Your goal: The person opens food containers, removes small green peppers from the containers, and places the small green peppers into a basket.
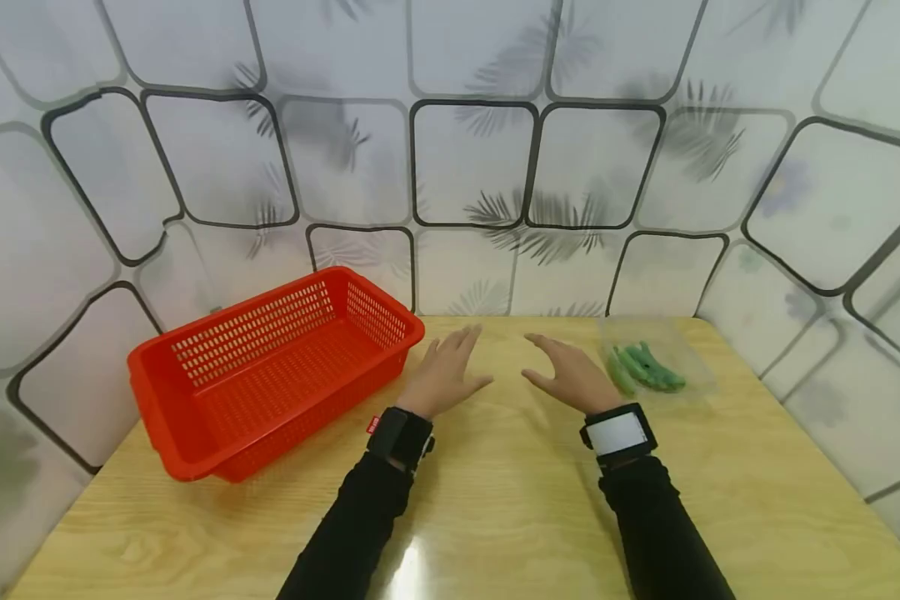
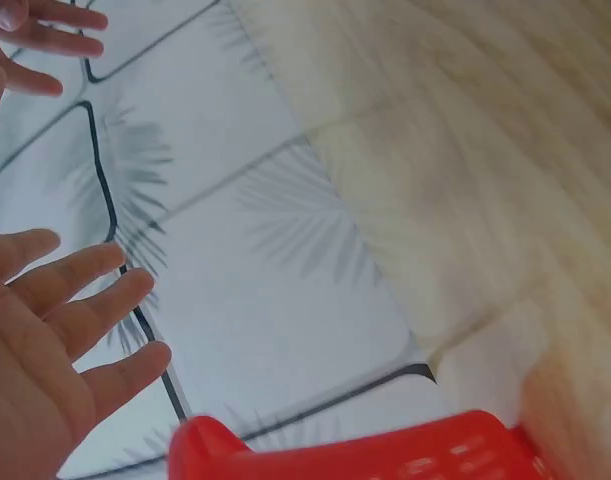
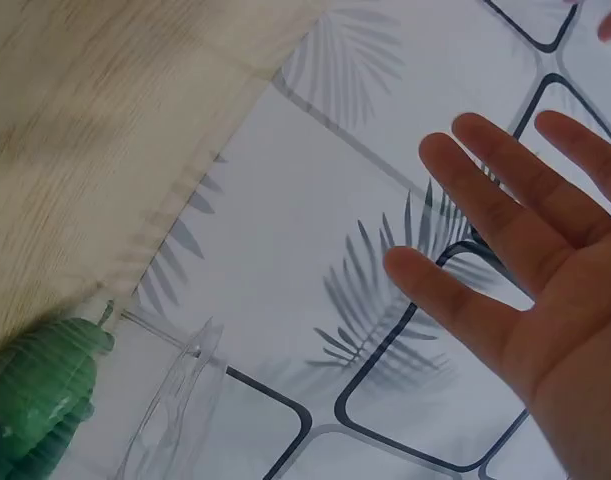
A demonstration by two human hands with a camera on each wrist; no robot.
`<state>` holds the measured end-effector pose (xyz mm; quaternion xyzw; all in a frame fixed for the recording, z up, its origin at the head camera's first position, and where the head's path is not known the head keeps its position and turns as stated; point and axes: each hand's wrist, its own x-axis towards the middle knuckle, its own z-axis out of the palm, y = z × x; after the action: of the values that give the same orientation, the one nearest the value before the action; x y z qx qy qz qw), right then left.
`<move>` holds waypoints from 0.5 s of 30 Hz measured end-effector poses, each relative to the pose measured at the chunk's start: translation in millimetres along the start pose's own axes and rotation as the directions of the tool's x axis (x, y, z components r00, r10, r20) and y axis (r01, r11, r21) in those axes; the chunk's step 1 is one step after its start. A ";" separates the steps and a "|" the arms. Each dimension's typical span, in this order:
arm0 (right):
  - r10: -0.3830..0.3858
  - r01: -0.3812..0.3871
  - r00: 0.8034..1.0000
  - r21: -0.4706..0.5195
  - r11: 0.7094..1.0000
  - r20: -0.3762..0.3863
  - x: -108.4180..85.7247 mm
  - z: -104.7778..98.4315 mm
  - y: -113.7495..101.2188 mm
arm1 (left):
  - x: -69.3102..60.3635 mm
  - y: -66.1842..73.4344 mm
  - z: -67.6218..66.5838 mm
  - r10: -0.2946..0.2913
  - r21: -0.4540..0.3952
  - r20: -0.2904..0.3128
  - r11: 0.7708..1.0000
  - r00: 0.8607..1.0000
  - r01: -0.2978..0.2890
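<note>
Both hands hover over the wooden table, palms turned toward each other and apart. My left hand [image 1: 442, 374] has its fingers extended and holds nothing; it is nearest the right end of a red plastic basket [image 1: 270, 423]. The right hand [image 1: 572, 374] likewise has spread fingers with nothing in them, as its palm [image 3: 575, 320] shows in the right wrist view. Just right of it sits a clear plastic container [image 1: 693, 358] with several green vegetables [image 1: 648, 367], perhaps peppers, inside. In the left wrist view the basket's rim [image 2: 375, 455] shows below the hand.
The light wooden table [image 1: 510, 517] reaches back to a wall [image 1: 472, 167] with a stone-and-leaf pattern. Its right edge runs diagonally toward the front right. The basket stands at an angle on the left side, and the container lies near the back right corner.
</note>
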<state>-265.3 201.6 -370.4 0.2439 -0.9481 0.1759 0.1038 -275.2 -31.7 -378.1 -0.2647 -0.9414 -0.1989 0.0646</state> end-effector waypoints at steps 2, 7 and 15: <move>0.021 -0.021 1.000 0.011 1.000 0.000 -2.2 -2.4 4.7 | 2.9 2.3 -0.4 0.030 -0.031 0.004 0.999 1.000 -0.030; 0.082 -0.083 0.996 -0.029 0.996 -0.024 -11.5 -21.4 24.0 | 15.1 10.8 -0.6 0.127 -0.028 0.004 0.992 0.992 -0.127; 0.174 -0.190 0.980 -0.180 0.965 -0.102 -36.5 -45.0 64.7 | 43.1 32.6 25.8 0.211 0.058 0.090 0.974 0.973 -0.217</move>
<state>-261.2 287.4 -357.7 0.1371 -0.9736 0.1041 0.1502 -295.2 24.7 -380.8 -0.3704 -0.9154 -0.1476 0.0553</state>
